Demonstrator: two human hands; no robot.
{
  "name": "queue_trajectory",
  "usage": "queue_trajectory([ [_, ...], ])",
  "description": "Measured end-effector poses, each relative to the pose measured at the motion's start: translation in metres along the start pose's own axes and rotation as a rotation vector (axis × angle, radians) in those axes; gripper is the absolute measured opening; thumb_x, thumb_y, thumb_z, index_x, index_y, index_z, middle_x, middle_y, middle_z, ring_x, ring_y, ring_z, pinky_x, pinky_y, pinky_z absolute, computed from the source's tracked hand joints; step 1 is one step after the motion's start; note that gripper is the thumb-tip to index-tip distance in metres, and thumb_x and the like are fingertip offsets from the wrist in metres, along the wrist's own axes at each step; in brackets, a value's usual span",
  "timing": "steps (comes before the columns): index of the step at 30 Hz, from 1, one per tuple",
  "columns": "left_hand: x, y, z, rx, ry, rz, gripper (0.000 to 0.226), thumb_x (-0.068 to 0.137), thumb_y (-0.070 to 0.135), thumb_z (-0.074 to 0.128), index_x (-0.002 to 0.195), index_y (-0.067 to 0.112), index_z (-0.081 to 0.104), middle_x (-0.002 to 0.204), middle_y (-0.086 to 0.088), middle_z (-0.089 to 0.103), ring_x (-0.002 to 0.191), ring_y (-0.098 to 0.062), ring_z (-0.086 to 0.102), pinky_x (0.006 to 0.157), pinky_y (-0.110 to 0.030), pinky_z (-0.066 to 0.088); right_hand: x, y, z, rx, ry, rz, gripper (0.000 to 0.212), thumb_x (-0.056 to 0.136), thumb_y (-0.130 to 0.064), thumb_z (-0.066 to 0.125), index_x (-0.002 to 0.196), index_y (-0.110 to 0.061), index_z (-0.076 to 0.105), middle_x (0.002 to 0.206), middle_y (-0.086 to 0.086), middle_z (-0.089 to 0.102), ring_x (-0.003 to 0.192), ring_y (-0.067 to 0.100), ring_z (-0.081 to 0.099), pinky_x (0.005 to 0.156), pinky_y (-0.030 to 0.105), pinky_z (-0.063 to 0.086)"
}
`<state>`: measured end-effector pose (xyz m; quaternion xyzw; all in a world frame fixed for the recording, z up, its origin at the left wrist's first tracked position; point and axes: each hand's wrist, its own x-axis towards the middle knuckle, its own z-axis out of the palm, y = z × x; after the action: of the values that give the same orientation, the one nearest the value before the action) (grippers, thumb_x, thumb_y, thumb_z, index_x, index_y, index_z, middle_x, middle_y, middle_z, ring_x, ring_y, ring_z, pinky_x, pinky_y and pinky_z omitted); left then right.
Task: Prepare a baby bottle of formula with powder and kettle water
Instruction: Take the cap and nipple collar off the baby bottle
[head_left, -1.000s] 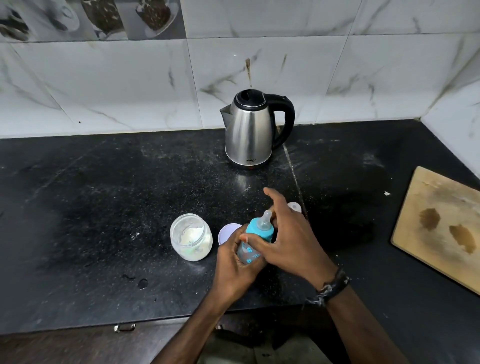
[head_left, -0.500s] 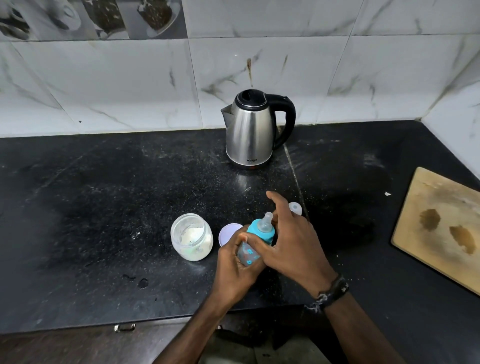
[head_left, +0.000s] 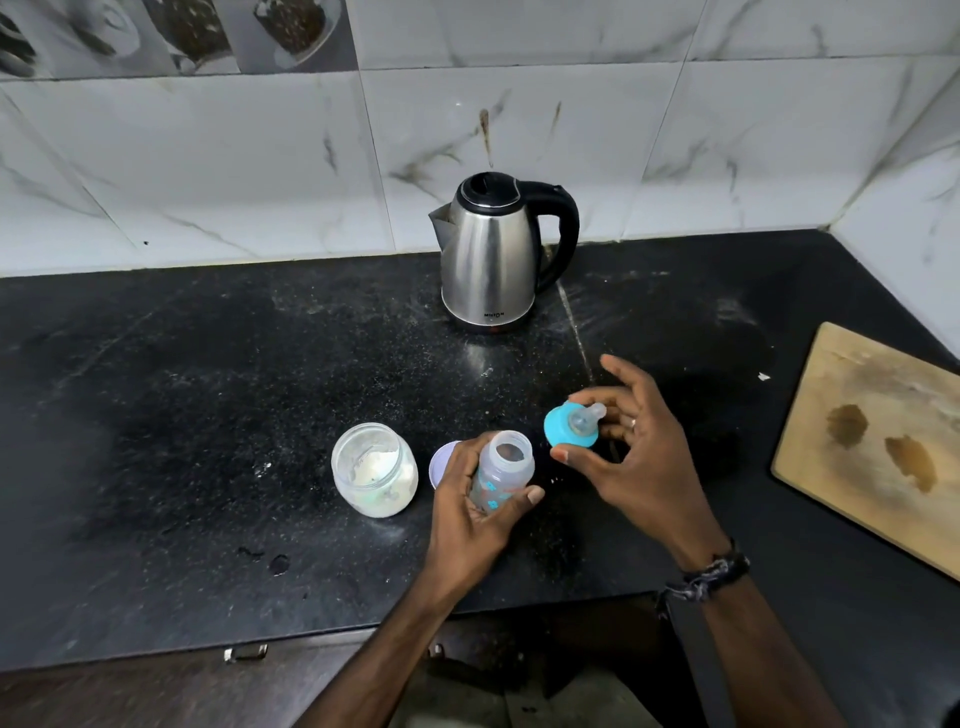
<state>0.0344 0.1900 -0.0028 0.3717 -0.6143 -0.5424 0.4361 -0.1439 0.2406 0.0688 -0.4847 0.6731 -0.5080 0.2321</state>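
The black stone surface (head_left: 182, 415) fills the middle and lower frame, dusted with pale specks, with white marbled wall tiles (head_left: 234, 171) above it. At the right edge lies a stained wooden board (head_left: 878, 447). The steel kettle (head_left: 491, 260) stands at upper centre against the tiles, lid down, black handle to the right, well apart from both hands.

Lower centre, the left hand (head_left: 475, 509) is wrapped around the clear baby bottle (head_left: 503, 470), fingers behind and thumb across the front, holding it upright or slightly tilted on or just above the surface; which, the view does not settle. The bottle's mouth is uncovered and it looks empty, with no powder or water visible inside. Just right of it, the right hand (head_left: 631, 452) pinches the teal teat collar (head_left: 571, 425) between thumb and fingertips, its other fingers spread, holding it clear of the bottle's neck with the teat pointing right.

Left of the bottle stands an open glass jar (head_left: 375, 470) with white powder clinging to the bottom and walls. Between jar and bottle, a pale round lid (head_left: 440, 462) peeks out behind the left hand.

By my reading the task is at an early stage: the bottle is opened and the jar uncapped, but dosing the powder, pouring kettle water, refitting the collar and mixing all remain. No scoop is visible.
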Motion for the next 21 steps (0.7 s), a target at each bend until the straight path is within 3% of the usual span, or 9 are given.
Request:
queue_trajectory([
  [4, 0.009, -0.007, 0.007, -0.012, 0.01, 0.002, 0.059, 0.071, 0.022, 0.09, 0.124, 0.014, 0.064, 0.118, 0.008, 0.07, 0.113, -0.008, 0.066, 0.098, -0.024, 0.051, 0.004, 0.021, -0.007, -0.084, 0.039, 0.033, 0.103, 0.063, -0.007, 0.093, 0.147, -0.023, 0.036, 0.107, -0.014, 0.069, 0.102, 0.002, 0.067, 0.086, 0.02, 0.056],
  [7, 0.016, -0.014, 0.014, 0.011, 0.025, -0.007, 0.061, 0.068, 0.034, 0.088, 0.124, 0.03, 0.063, 0.121, 0.013, 0.07, 0.118, -0.012, 0.065, 0.101, -0.029, 0.051, 0.005, 0.038, -0.009, -0.116, 0.042, 0.082, 0.102, 0.065, -0.005, 0.092, 0.148, -0.022, 0.035, 0.108, -0.01, 0.07, 0.101, -0.003, 0.065, 0.086, 0.016, 0.054],
  [10, 0.022, -0.022, 0.034, 0.076, 0.013, 0.011, 0.063, 0.067, 0.036, 0.089, 0.124, 0.04, 0.063, 0.126, 0.006, 0.07, 0.123, -0.021, 0.063, 0.106, -0.044, 0.051, 0.001, 0.058, -0.021, -0.14, 0.069, 0.109, 0.1, 0.068, -0.001, 0.09, 0.149, -0.018, 0.035, 0.111, -0.007, 0.069, 0.099, -0.01, 0.064, 0.085, 0.008, 0.05],
  [13, 0.028, -0.032, 0.035, 0.111, -0.001, 0.013, 0.063, 0.067, 0.036, 0.089, 0.124, 0.04, 0.063, 0.126, 0.005, 0.07, 0.123, -0.022, 0.063, 0.105, -0.046, 0.051, 0.001, 0.072, -0.014, -0.182, 0.029, 0.144, 0.101, 0.07, 0.001, 0.087, 0.151, -0.019, 0.032, 0.112, -0.012, 0.067, 0.1, -0.004, 0.066, 0.093, 0.02, 0.054],
  [16, 0.032, -0.037, 0.035, 0.114, -0.027, -0.018, 0.063, 0.068, 0.026, 0.089, 0.123, 0.039, 0.06, 0.123, 0.009, 0.07, 0.118, -0.012, 0.065, 0.1, -0.027, 0.051, 0.001, 0.085, -0.006, -0.249, -0.017, 0.135, 0.101, 0.072, -0.001, 0.086, 0.152, -0.02, 0.029, 0.117, -0.013, 0.065, 0.109, 0.014, 0.067, 0.1, 0.042, 0.054],
  [21, 0.038, -0.047, 0.039, 0.109, -0.049, -0.079, 0.062, 0.069, 0.017, 0.086, 0.125, 0.024, 0.06, 0.123, 0.001, 0.071, 0.115, -0.009, 0.067, 0.098, -0.023, 0.052, 0.003, 0.098, 0.001, -0.362, -0.057, 0.154, 0.098, 0.077, -0.008, 0.084, 0.154, -0.021, 0.025, 0.13, -0.003, 0.066, 0.119, 0.02, 0.062, 0.104, 0.043, 0.049],
])
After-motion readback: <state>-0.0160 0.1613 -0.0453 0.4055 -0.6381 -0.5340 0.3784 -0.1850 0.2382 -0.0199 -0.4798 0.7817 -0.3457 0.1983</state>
